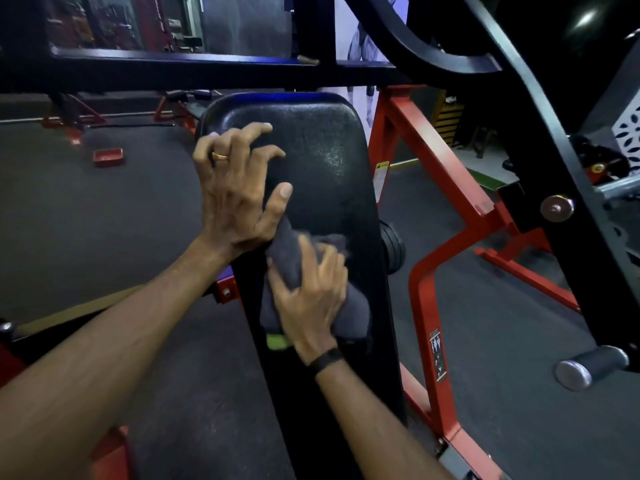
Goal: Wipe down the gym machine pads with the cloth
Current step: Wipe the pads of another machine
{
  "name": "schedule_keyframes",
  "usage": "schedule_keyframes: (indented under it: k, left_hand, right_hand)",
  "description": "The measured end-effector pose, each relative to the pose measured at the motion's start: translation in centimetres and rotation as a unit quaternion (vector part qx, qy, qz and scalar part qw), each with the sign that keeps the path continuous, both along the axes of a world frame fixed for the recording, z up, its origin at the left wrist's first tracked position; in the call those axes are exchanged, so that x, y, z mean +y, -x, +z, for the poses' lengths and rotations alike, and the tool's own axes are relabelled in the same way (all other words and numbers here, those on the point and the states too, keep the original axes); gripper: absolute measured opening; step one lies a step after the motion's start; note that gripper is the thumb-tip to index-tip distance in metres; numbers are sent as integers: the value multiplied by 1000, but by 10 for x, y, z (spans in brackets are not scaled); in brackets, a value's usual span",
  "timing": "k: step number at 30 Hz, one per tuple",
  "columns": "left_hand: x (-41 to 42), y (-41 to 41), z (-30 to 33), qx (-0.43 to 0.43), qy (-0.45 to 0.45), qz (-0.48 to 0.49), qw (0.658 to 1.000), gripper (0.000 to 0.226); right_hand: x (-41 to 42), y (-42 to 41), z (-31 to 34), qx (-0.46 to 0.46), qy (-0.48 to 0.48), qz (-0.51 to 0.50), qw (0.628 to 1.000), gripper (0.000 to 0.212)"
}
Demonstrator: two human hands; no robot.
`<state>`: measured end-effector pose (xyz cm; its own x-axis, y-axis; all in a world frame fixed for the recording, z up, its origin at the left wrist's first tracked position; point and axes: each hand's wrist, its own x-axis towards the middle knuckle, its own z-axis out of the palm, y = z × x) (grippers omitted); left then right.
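A long black back pad (322, 161) of a gym machine runs from the bottom centre up to the middle of the view. My right hand (311, 296) grips a bunched grey cloth (287, 258) and presses it on the middle of the pad; the hand is blurred. My left hand (239, 181) rests on the pad's upper left edge with its fingers bent and spread, holding nothing. It wears a gold ring. A small green tag (277, 341) shows under the cloth.
The machine's red frame (426, 157) stands to the right of the pad. A black lever arm (540, 133) crosses the upper right, with a round handle peg (588, 368) low on the right. Dark rubber floor (86, 209) lies on the left, with a red plate (108, 156).
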<state>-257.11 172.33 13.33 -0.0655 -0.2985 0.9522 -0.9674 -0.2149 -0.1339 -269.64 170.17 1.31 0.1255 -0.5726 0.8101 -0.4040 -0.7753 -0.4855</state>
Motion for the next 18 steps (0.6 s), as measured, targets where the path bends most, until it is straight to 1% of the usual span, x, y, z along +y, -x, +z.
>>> schedule_keyframes:
  k: [2, 3, 4, 6, 7, 9, 10, 11, 12, 14, 17, 18]
  left_hand:
    - [1, -1, 1, -10, 0, 0, 1000, 59]
    - [2, -2, 1, -15, -2, 0, 1000, 58]
    - [2, -2, 1, -23, -6, -1, 1000, 58]
    - [2, -3, 1, -37, -13, 2, 999, 57]
    - [2, -3, 1, -41, -19, 2, 999, 57]
    - [0, -2, 0, -44, -26, 5, 999, 56]
    - [-1, -2, -1, -44, -27, 7, 999, 56]
    - [-1, -2, -2, -43, -27, 7, 999, 56]
    - [-1, -2, -2, -42, -27, 6, 999, 56]
    - [0, -3, -2, -40, -21, 6, 999, 55]
    - [-2, -2, -2, -35, -20, -2, 999, 55]
    - [-1, -1, -2, -30, -20, -7, 999, 54]
  right_hand:
    - [8, 27, -38, 21, 5, 26, 999, 52]
    - [7, 41, -55, 29, -15, 30, 999, 51]
    - [2, 54, -68, 30, -49, 22, 998, 52]
    - [-25, 71, -77, 4, -128, -23, 991, 56]
    - [-46, 75, -74, -21, -165, -56, 984, 59]
    - [-90, 70, -46, -79, -247, -119, 958, 63]
    - [-106, 62, -26, -100, -287, -136, 943, 61]
    - [-115, 54, -9, -109, -309, -143, 934, 57]
    - [-117, 44, 3, -111, -304, -141, 935, 54]
    - [-103, 27, 19, -108, -260, -123, 952, 56]
    - [-58, 10, 28, -119, -196, -81, 970, 60]
    - [-41, 7, 28, -111, -172, -61, 977, 61]
